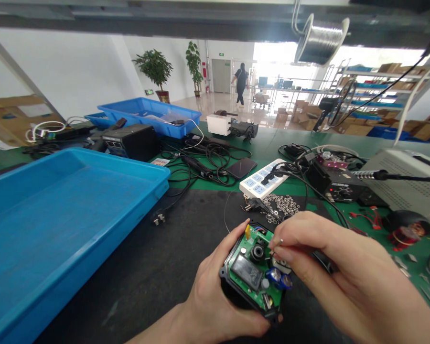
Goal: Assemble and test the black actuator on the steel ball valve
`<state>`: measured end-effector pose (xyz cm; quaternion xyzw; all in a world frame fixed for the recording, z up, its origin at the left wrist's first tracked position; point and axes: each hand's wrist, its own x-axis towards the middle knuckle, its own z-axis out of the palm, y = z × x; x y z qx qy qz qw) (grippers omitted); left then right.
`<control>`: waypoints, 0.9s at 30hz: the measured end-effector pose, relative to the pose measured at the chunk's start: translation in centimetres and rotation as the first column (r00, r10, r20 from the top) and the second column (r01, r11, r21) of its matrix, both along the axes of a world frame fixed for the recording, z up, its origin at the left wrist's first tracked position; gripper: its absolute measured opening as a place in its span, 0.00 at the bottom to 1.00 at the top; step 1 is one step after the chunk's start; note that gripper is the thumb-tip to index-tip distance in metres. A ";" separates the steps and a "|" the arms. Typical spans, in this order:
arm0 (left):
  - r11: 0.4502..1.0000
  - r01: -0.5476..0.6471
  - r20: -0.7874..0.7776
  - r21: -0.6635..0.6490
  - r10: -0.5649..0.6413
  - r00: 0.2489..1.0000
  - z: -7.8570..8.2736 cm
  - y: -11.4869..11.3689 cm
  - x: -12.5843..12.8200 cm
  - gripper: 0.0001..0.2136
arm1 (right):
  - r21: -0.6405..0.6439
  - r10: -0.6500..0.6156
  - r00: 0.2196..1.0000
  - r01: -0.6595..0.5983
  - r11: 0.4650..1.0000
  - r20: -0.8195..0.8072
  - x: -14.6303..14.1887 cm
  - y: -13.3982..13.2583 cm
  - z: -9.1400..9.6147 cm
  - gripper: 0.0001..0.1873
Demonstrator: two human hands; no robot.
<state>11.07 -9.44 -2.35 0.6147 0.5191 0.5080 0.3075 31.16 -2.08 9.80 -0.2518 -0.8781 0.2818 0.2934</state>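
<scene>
My left hand (209, 289) is wrapped round a black plastic housing (232, 292), its open side tilted up toward me. Inside sits a green circuit board (232, 271) carrying a dark rectangular block (248, 271), a round black part (257, 252), blue capacitors (274, 274) and a yellow component (247, 232). Over the board's upper right side, my right hand (322, 258) pinches thumb and forefinger together. A small metallic tip shows at the fingertips; they mostly hide what is held.
Left stands a large blue tray (75, 224). Behind the housing lie loose metal nuts (284, 204), a black plug (258, 204) and a white power strip (252, 187). A soldering station (338, 184) stands right, a solder spool (322, 40) hangs above. A person (241, 83) walks far back.
</scene>
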 end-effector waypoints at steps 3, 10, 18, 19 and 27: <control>1.000 0.000 -0.002 -0.014 0.000 1.000 -0.2 0.0 0.1 0.60 | 0.018 -0.003 0.999 0.003 1.000 0.036 0.3 -0.2 -0.3 0.14; 0.998 0.004 0.008 -0.055 -0.003 1.000 -0.1 -0.1 0.1 0.60 | 0.021 0.023 0.994 -0.025 0.999 0.104 0.8 0.0 -1.2 0.17; 0.999 -0.013 -0.011 -0.042 0.013 1.000 -0.1 -0.1 0.1 0.61 | 0.059 0.039 0.999 -0.040 0.997 0.019 -0.2 -0.1 -0.6 0.13; 0.999 -0.013 -0.011 -0.041 0.012 1.000 -0.1 0.0 0.1 0.62 | 0.055 0.040 0.999 -0.041 0.998 0.017 -0.4 -0.1 -0.5 0.13; 1.000 -0.023 -0.016 -0.009 0.023 1.000 0.0 0.1 0.0 0.62 | 0.071 -0.038 0.999 0.038 0.997 -0.006 -0.4 0.0 0.0 0.08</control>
